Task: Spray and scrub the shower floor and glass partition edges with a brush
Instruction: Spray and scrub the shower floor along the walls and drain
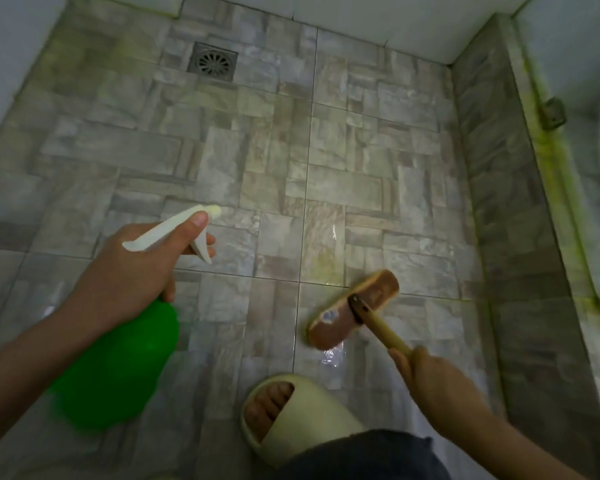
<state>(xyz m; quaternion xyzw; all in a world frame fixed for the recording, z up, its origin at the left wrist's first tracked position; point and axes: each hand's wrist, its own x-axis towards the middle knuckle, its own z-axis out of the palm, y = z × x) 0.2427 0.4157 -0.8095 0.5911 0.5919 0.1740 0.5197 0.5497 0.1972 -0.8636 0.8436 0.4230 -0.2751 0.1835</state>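
Landmark = floor drain (212,62), far corner of the shower floor (326,168).

Left hand (129,271) is wrapped round the neck of a green spray bottle (118,368), forefinger along the white spray head (177,230), another finger at the trigger; nozzle aims toward the drain. Bottle hangs well short of the drain, on the near side.

Right hand (433,379) is clenched on the wooden handle of the brush (352,310). Brush head sits flat on wet tile, well away from the drain and diagonally toward the near-right, just ahead of a foot in a pale slipper (298,417).

Handling, prob.: bottle is light plastic, slick when wet, so hold at the neck w/ a finger free for the trigger. Brush is stiff; grip mid-handle or lower for pressure. Tiles shine wet, likely slippery.

Raised kerb (520,237) on the side opposite the drain shows green-yellow grime along the partition edge; looks unscrubbed.
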